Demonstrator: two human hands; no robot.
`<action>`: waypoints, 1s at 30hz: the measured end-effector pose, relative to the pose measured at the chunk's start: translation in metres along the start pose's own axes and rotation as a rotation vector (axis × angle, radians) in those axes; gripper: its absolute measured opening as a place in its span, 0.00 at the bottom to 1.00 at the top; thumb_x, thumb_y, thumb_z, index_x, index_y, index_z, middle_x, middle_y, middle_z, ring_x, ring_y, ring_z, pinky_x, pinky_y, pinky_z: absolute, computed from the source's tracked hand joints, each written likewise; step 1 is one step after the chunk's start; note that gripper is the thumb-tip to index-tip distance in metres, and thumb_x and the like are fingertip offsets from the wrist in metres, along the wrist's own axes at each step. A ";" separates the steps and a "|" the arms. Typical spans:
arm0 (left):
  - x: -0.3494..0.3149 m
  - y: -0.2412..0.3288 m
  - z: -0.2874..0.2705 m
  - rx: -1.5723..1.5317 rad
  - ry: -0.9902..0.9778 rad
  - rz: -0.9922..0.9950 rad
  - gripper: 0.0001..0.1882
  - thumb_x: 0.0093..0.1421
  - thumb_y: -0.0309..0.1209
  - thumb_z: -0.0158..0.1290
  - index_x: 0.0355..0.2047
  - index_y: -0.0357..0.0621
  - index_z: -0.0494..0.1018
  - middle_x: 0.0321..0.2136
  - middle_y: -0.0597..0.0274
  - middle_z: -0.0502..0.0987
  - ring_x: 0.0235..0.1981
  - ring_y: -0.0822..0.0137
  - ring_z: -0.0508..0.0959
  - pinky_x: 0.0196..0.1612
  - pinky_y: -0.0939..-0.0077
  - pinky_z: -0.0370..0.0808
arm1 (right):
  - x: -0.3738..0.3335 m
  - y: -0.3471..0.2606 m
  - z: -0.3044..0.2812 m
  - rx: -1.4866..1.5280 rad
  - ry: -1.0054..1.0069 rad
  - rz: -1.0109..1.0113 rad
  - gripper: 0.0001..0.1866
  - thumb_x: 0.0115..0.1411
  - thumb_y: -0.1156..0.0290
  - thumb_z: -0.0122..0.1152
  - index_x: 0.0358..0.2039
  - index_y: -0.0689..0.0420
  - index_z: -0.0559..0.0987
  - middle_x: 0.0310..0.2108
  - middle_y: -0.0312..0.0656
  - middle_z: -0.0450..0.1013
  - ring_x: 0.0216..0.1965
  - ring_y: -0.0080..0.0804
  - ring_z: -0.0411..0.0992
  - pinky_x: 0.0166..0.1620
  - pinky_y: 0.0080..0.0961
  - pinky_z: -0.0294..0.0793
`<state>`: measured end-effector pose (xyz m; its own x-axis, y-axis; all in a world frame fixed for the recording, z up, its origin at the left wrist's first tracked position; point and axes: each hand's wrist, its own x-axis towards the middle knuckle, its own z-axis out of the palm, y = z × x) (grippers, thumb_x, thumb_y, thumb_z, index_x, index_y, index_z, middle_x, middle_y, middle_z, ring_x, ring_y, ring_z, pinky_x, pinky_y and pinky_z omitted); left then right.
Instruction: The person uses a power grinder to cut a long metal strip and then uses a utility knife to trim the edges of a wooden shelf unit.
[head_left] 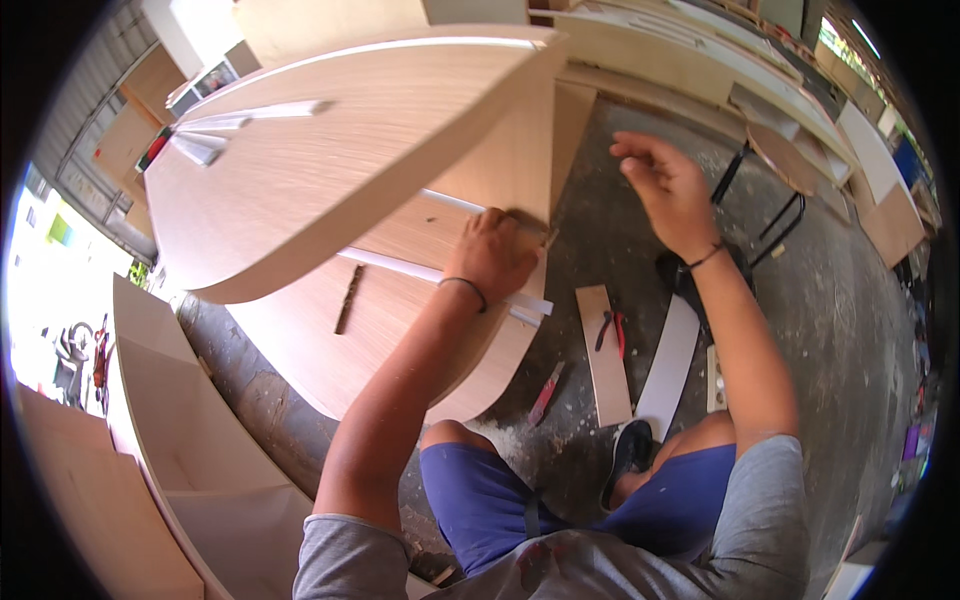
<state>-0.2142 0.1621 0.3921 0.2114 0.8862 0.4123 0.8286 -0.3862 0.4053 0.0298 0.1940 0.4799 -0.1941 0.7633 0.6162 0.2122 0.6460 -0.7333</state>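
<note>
A concrete floor [835, 300] extended beneath the work. On it stood a wooden unit [350, 170], left of centre and in front of the person, its broad, round-cornered top panel overhanging paler lower panels. To the left stood a pale, open cabinet [200, 420]; at upper right, a stool [785, 160] with black legs. A white board [670, 360] lay on the floor beside a narrow wooden board [603, 385]. Slender white strips [285, 109] rested on the top panel. The left hand [492, 255] lay on the unit's lower part, just beside its upright panel, fingers bent downward; whether its grip pinched anything could not be told. The right hand [665, 185] was raised well apart from the unit, its grip loosely spread, fingers bent. Red-and-black pliers [620, 335] lay across the wooden board, a red-handled knife [546, 395] lay on the floor nearby, and a dark, thin rod [349, 300] rested on a lower panel.
</note>
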 end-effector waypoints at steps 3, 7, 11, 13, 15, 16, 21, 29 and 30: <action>-0.009 -0.006 -0.008 0.025 -0.021 -0.028 0.23 0.53 0.44 0.54 0.40 0.36 0.72 0.48 0.45 0.68 0.52 0.47 0.66 0.57 0.60 0.63 | 0.025 -0.046 0.003 -0.025 0.063 -0.133 0.12 0.61 0.75 0.55 0.45 0.60 0.77 0.37 0.34 0.77 0.37 0.17 0.71 0.41 0.16 0.71; -0.003 -0.004 -0.003 0.047 -0.036 -0.019 0.23 0.53 0.46 0.53 0.39 0.38 0.74 0.47 0.47 0.70 0.51 0.48 0.67 0.57 0.60 0.63 | 0.054 -0.093 0.008 -0.108 0.045 -0.348 0.11 0.60 0.75 0.55 0.44 0.60 0.77 0.35 0.35 0.77 0.35 0.19 0.72 0.39 0.18 0.71; 0.014 -0.025 0.012 0.048 0.118 0.255 0.20 0.50 0.42 0.54 0.39 0.43 0.76 0.41 0.48 0.75 0.48 0.49 0.71 0.53 0.57 0.67 | 0.078 -0.144 0.009 -0.324 -0.012 -0.586 0.10 0.59 0.74 0.55 0.41 0.62 0.77 0.33 0.43 0.76 0.33 0.28 0.74 0.39 0.24 0.72; 0.005 -0.023 0.008 -0.070 0.003 0.183 0.17 0.53 0.36 0.57 0.44 0.48 0.74 0.45 0.52 0.74 0.50 0.52 0.70 0.56 0.60 0.66 | 0.068 -0.137 0.015 -0.316 0.021 -0.637 0.08 0.56 0.76 0.54 0.36 0.63 0.77 0.28 0.50 0.75 0.28 0.37 0.75 0.34 0.29 0.73; 0.005 -0.016 0.016 0.012 0.030 0.137 0.22 0.50 0.38 0.59 0.43 0.38 0.74 0.43 0.47 0.74 0.49 0.47 0.70 0.55 0.59 0.67 | 0.050 -0.128 -0.014 -0.392 0.023 -0.605 0.08 0.56 0.76 0.54 0.35 0.64 0.77 0.27 0.49 0.75 0.28 0.38 0.75 0.34 0.28 0.73; 0.001 -0.024 0.016 -0.030 0.103 0.119 0.24 0.49 0.40 0.60 0.43 0.36 0.74 0.44 0.47 0.74 0.48 0.46 0.71 0.53 0.59 0.69 | 0.046 -0.128 -0.016 -0.407 0.027 -0.639 0.08 0.56 0.77 0.54 0.35 0.64 0.76 0.27 0.49 0.75 0.27 0.38 0.75 0.33 0.28 0.73; 0.005 -0.001 0.011 0.049 0.074 0.163 0.24 0.48 0.41 0.63 0.42 0.37 0.75 0.43 0.50 0.74 0.45 0.50 0.74 0.50 0.60 0.71 | -0.034 -0.057 -0.079 -0.567 0.104 -0.124 0.09 0.60 0.73 0.55 0.40 0.60 0.78 0.31 0.42 0.77 0.31 0.27 0.74 0.35 0.24 0.73; 0.002 0.021 -0.009 0.156 0.188 0.274 0.17 0.45 0.34 0.66 0.36 0.43 0.77 0.37 0.55 0.77 0.40 0.55 0.78 0.43 0.61 0.73 | -0.235 0.180 -0.026 -0.494 -0.794 0.476 0.13 0.54 0.65 0.56 0.41 0.52 0.79 0.34 0.53 0.76 0.35 0.48 0.76 0.40 0.42 0.74; 0.002 0.020 -0.009 0.171 0.134 0.263 0.18 0.45 0.34 0.66 0.37 0.45 0.78 0.37 0.56 0.77 0.40 0.55 0.77 0.43 0.60 0.72 | -0.258 0.190 0.002 -0.409 -0.956 0.517 0.20 0.55 0.67 0.57 0.49 0.52 0.75 0.33 0.51 0.76 0.35 0.44 0.76 0.41 0.38 0.73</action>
<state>-0.2019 0.1532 0.4088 0.3691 0.7160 0.5925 0.8320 -0.5387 0.1327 0.1182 0.1196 0.1815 -0.6009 0.7298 -0.3261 0.7374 0.3486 -0.5786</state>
